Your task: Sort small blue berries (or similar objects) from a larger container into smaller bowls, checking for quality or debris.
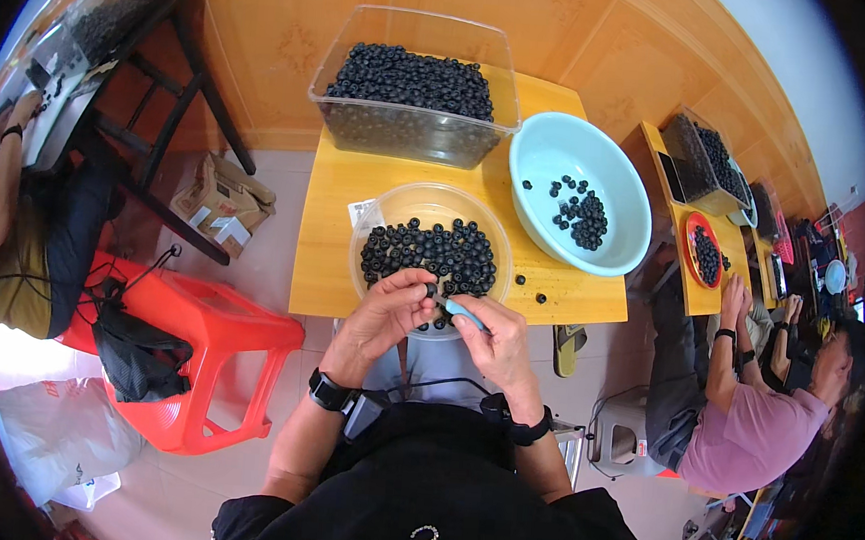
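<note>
My left hand [384, 312] pinches a small round black part [430, 291] between thumb and fingers. In my right hand [498, 343] is a small tool with a light-blue handle [466, 313], its tip close to that part. Both hands are over the near rim of a clear round tub [435, 202]. Many black ring-shaped parts [434, 250], several with visible holes, lie in the tub. Further back stands a clear rectangular bin [412, 133] heaped with similar parts. To its right, a light-blue basin [551, 153] contains a smaller group of them.
The yellow table [332, 203] carries these containers, with a few loose parts near its front right. A red plastic stool [228, 331] stands at left, near a cardboard box [227, 195]. People sit at other tables on both sides; a red plate [691, 250] lies at right.
</note>
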